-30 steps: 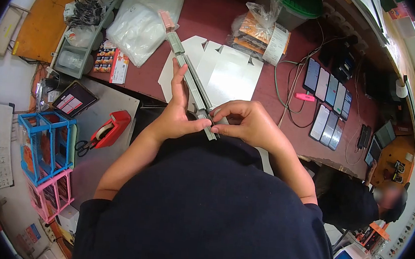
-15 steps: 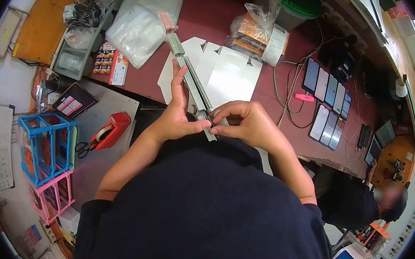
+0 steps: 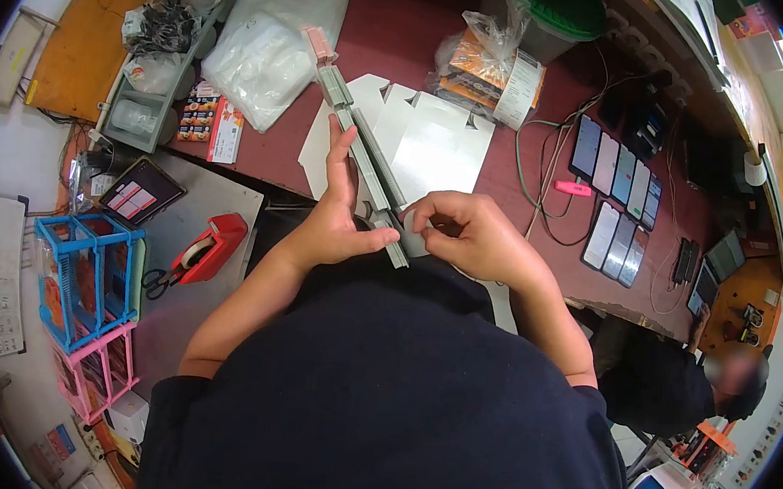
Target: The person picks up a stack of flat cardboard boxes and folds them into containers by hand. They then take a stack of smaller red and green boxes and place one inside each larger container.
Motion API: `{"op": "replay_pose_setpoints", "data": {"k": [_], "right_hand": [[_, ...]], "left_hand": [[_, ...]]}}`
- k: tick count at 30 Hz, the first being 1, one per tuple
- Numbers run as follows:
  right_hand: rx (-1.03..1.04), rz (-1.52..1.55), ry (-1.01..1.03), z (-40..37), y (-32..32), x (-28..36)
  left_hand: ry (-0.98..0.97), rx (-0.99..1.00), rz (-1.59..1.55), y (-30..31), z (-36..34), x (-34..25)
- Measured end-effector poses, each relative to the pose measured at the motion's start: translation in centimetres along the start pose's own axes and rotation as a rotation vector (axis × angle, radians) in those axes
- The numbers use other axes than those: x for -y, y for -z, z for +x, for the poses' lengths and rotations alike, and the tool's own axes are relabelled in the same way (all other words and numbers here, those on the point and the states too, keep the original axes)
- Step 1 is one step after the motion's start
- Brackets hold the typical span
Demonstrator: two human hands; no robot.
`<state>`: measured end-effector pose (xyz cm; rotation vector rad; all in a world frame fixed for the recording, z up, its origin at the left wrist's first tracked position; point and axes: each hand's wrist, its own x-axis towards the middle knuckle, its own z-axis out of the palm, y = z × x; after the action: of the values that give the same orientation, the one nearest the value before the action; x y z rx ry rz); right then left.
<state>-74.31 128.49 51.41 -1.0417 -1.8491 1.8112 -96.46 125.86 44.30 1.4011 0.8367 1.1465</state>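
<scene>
A long, narrow grey-green bar (image 3: 371, 157) with ridged edges and a pink block at its far end slants from upper left down toward my body. My left hand (image 3: 333, 216) is closed around its lower part, thumb across the near side and fingers along the far side. Just right of the bar's near end, my right hand (image 3: 467, 237) is curled with thumb and forefinger close together. A small greyish piece (image 3: 415, 235) shows by those fingertips; it is too indistinct to name. White flat sheets (image 3: 442, 146) with notched edges lie on the table beyond.
Clear plastic bags (image 3: 264, 56) and a bagged orange pack (image 3: 481, 71) lie on the dark red table (image 3: 387, 34). Several phones (image 3: 617, 166) and cables are at right. A red tape dispenser (image 3: 214, 248) and scissors (image 3: 157, 282) are at left. Another person (image 3: 668, 385) sits at right.
My right hand has drawn back a little to the right from the bar's near end, and a greyish piece now shows by its fingertips. My left hand and the bar have barely moved.
</scene>
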Motion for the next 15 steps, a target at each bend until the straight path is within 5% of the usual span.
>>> {"op": "replay_pose_setpoints", "data": {"k": [3, 5, 15], "right_hand": [[-0.074, 0.007, 0.125, 0.14, -0.52, 0.04], [-0.024, -0.006, -0.021, 0.17, -0.45, 0.63], [-0.051, -0.006, -0.088, 0.27, -0.52, 0.52]], "left_hand": [[-0.005, 0.004, 0.006, -0.04, 0.15, -0.14], [-0.012, 0.007, 0.016, 0.0, 0.23, -0.12], [-0.001, 0.017, 0.047, 0.1, 0.15, -0.02]]}}
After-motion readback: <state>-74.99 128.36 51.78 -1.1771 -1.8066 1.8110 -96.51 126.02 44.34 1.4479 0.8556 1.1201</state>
